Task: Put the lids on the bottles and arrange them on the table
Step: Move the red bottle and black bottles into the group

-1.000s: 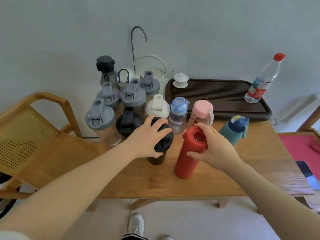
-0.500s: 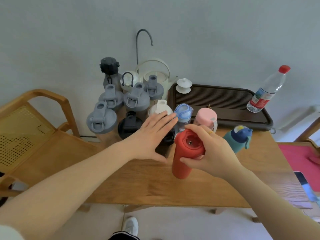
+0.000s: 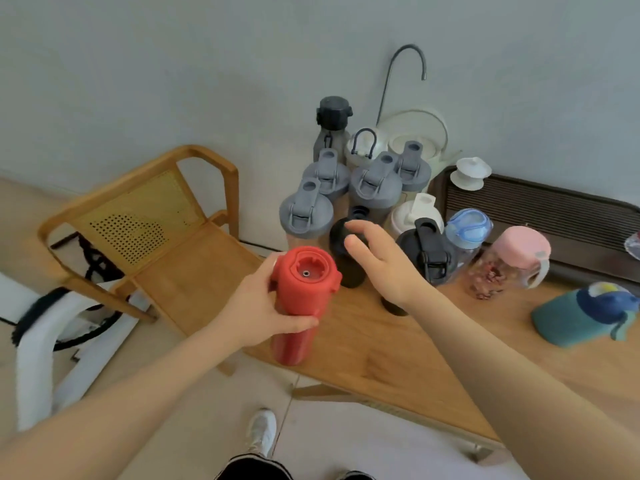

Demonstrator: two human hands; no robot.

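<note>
change: red bottle (image 3: 301, 299) passed from your right hand to the left.
hands: left hand (image 3: 258, 306) wrapped round it; right hand (image 3: 382, 261) spread, empty.
risk: right could topple the black bottle (image 3: 424, 251).

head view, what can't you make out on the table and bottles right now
All in the head view:
- Black bottle: its top is covered by the right hand.
- Red bottle: its middle is wrapped by the left hand.
- Patterned thing at the right edge: cut off, cannot be identified.
- Teal bottle: blurred; cannot tell whether it lies or leans.
- Grey-lidded bottles at the back: bodies hidden by the bottles in front.
</note>
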